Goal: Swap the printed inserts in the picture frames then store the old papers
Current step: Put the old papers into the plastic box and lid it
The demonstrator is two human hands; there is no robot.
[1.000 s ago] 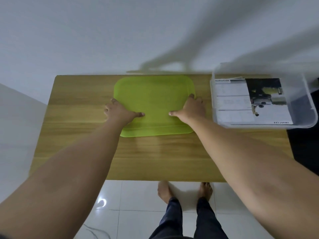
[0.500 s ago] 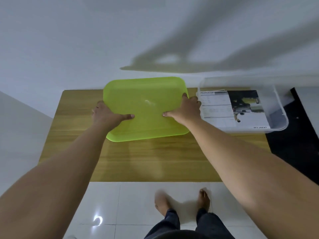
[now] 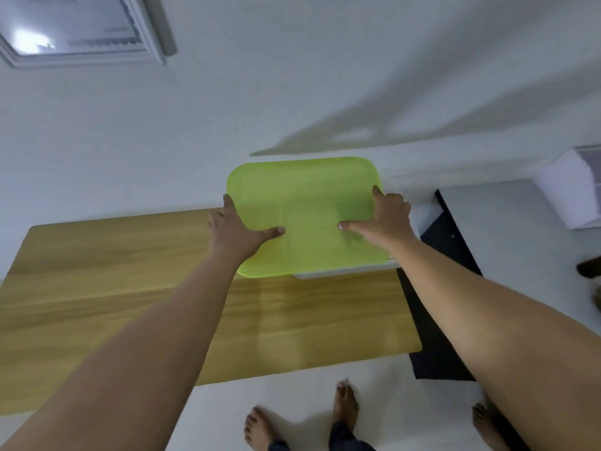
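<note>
A translucent lime-green lid [image 3: 305, 203] is held level above the clear storage box [image 3: 328, 273], of which only the near rim shows below the lid. My left hand [image 3: 234, 231] grips the lid's left edge, thumb on top and fingers underneath. My right hand [image 3: 385, 221] grips its right edge the same way. The printed papers inside the box are hidden under the lid. A white picture frame [image 3: 81, 27] with a printed insert hangs on the wall at the upper left.
The wooden table [image 3: 113, 288] stretches to the left and front of the box. A black mat [image 3: 432, 320] lies on the floor by its right end, a white box [image 3: 572, 190] stands at the far right. Bare feet [image 3: 302, 415] stand on the white floor.
Both hands lifted the green lid off the table's middle and carried it right, over the clear box, covering the papers. The view has swung to the right and up, bringing the wall frame in.
</note>
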